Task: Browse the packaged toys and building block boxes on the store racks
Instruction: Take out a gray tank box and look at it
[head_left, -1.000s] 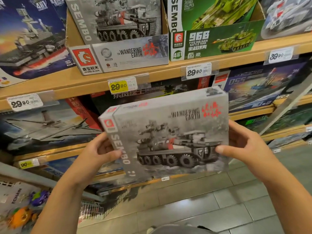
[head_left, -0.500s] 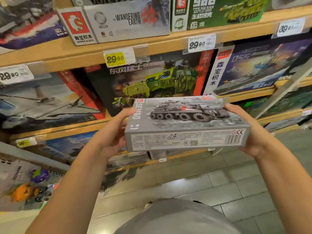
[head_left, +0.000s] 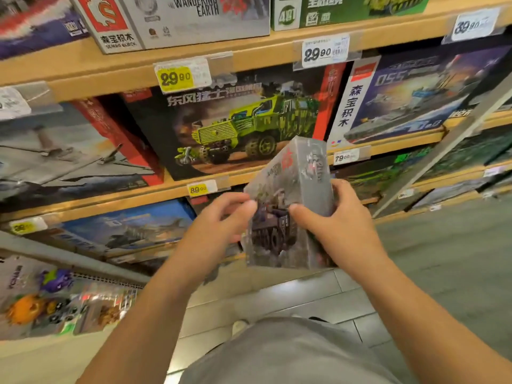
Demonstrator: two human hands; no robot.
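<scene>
Since half a second ago we have turned the grey box [head_left: 288, 206] from lying flat, printed bottom edge towards us, to standing on end, its picture of a dark wheeled vehicle now facing us sideways and blurred by the motion. Our view has also dropped, so the top shelf's boxes are cut off at the upper edge.

The box is a flat cardboard rectangle with a glossy, slightly reflective skin, held in the air in front of the second shelf, just below the big box [head_left: 235, 131] showing a green armoured truck. Our left hand [head_left: 213, 231] grips its left edge, thumb curled onto the front face. Our right hand [head_left: 332, 225] clasps the right edge, thumb pressed on the front near the vehicle picture and fingers wrapped behind. Both hands are closed on the box.

The racks are light wooden boards [head_left: 249, 51] with smooth front lips carrying clear plastic tag holders. We count two tags reading 29.90, one yellow [head_left: 176, 77] and one white [head_left: 322, 52], one 39.90 tag [head_left: 473, 24], one yellow 89.00 tag [head_left: 198, 189] and one 79.00 tag [head_left: 343, 157]; others are too blurred to read. On the second shelf we see three large boxes: a grey aircraft one [head_left: 66, 153], the truck, and a blue warship one [head_left: 410, 98]. Lower left hang blister packs [head_left: 41, 300] with small bright toys. The floor [head_left: 443, 259] is grey glossy tile.
</scene>
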